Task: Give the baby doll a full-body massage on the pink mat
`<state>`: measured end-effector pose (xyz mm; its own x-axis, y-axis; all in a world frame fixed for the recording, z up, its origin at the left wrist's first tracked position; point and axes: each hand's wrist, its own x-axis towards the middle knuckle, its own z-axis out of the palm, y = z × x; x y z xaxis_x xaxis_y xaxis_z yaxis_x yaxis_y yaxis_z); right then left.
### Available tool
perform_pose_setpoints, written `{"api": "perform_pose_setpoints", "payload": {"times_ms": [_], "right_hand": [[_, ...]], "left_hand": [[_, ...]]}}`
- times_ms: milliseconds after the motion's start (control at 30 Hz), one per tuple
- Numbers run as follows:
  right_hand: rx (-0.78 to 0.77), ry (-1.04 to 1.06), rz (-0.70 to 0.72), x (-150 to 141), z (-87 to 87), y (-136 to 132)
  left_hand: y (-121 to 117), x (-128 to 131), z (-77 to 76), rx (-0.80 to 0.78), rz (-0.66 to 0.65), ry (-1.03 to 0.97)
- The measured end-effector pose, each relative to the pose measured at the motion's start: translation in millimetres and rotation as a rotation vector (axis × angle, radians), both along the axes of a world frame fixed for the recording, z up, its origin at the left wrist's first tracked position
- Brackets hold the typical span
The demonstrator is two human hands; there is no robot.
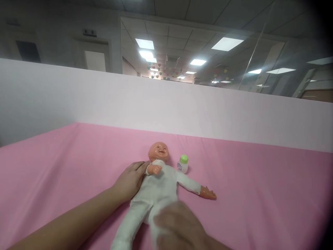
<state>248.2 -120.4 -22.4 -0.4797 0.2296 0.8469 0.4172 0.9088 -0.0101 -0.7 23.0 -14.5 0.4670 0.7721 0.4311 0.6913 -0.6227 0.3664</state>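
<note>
A baby doll (158,184) with a bald plastic head and a white cloth body lies face up on a pink sheet (249,187). My left hand (132,180) is closed around the doll's upper arm at its side, hiding most of that arm; the doll's small hand shows over its chest. Smeared by motion, my right hand (179,225) is over the doll's leg at the bottom of the view. Its fingers are too blurred to tell whether they grip or only touch. The doll's other arm stretches out to the right.
Beside the doll's shoulder stands a small clear bottle (182,166) with a green cap. A low white wall (166,104) runs along the back of the pink surface. Beyond it are a glass pane, ceiling lights and a door (95,61).
</note>
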Motion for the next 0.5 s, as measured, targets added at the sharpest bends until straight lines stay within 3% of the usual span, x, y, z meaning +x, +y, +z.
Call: {"api": "perform_pose_setpoints", "payload": {"times_ms": [67,200,267,367,500], "right_hand": [[-0.017,0.068,-0.075,6.3,2.4,16.8],[-0.31,0.051,-0.292,18.6,12.8,43.8],[-0.353,0.06,-0.251,21.5,17.5,44.7],[-0.277,0.035,-0.089,19.6,22.3,29.1],[-0.179,-0.133,0.12,9.2,23.9,3.4]], "left_hand": [[-1.3,2.0,0.4,0.014,0.005,0.044],[1.7,-0.9,-1.3,-0.014,0.028,-0.034],[5.2,-3.7,-2.8,-0.095,0.072,-0.14],[14.2,-10.9,-4.8,-0.242,0.19,-0.345],[32.4,-29.0,-5.2,-0.389,0.275,-0.791]]}}
